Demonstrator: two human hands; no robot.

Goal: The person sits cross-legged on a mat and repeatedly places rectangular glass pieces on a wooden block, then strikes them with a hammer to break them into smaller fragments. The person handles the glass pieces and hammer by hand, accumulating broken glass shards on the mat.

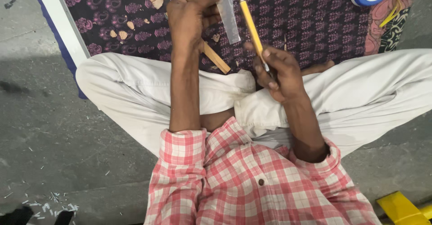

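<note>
Fingers of left hand (191,15) pinch metal strip (227,11); right hand (276,72) grips pencil (252,29).

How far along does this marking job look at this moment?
Done: wood chips lie scattered on the patterned cloth. In hand: left hand holds a metal strip, right hand a yellow pencil. Left: pencil tip isn't touching the strip, and no mark shows.

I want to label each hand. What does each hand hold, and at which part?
The left hand pinches a grey flat strip near its top end. The right hand grips a yellow pencil at its lower end.
</note>
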